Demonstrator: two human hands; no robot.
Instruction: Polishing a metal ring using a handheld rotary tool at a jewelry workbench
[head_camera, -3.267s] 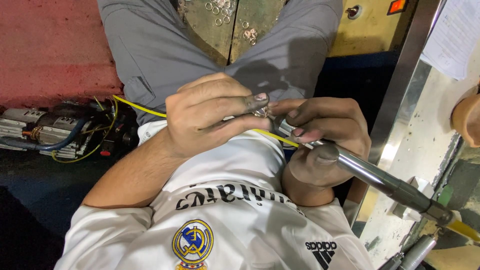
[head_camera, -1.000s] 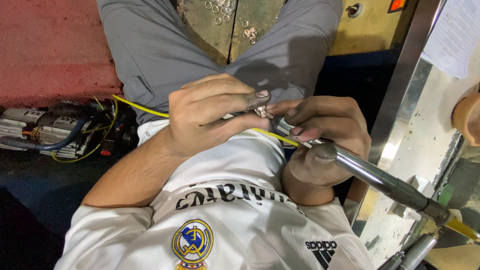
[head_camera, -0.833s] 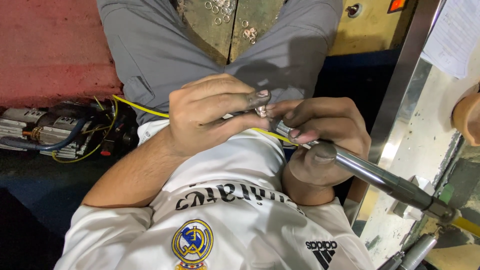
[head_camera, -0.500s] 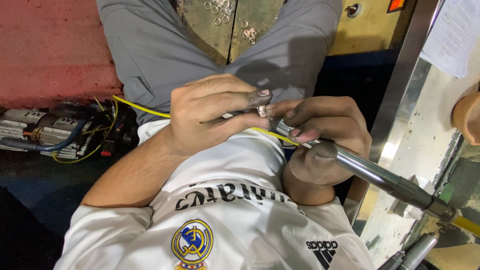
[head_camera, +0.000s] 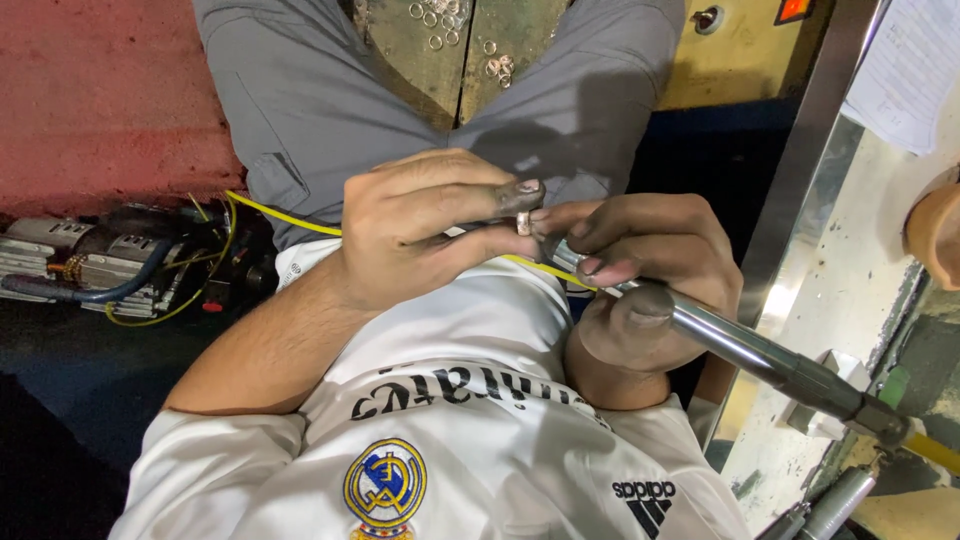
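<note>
The small metal ring (head_camera: 523, 222) sits at the centre of the view, just above your lap, pinched at the fingertips of your left hand (head_camera: 425, 230), which is clenched around it with the thumb pressed under the forefinger. Touching it from the right is the tip of a slim metal rotary tool (head_camera: 745, 345), whose long axis runs from the ring down and to the right, its working end pointing up-left at the ring. Your right hand (head_camera: 645, 275) is wrapped around the tool's front section, fingers curled tight. A thin yellow cable (head_camera: 285, 213) runs from under your hands to the left toward a cluster of grey electrical parts (head_camera: 110, 275). More loose rings (head_camera: 450, 15) lie on the far surface between your knees.
</note>
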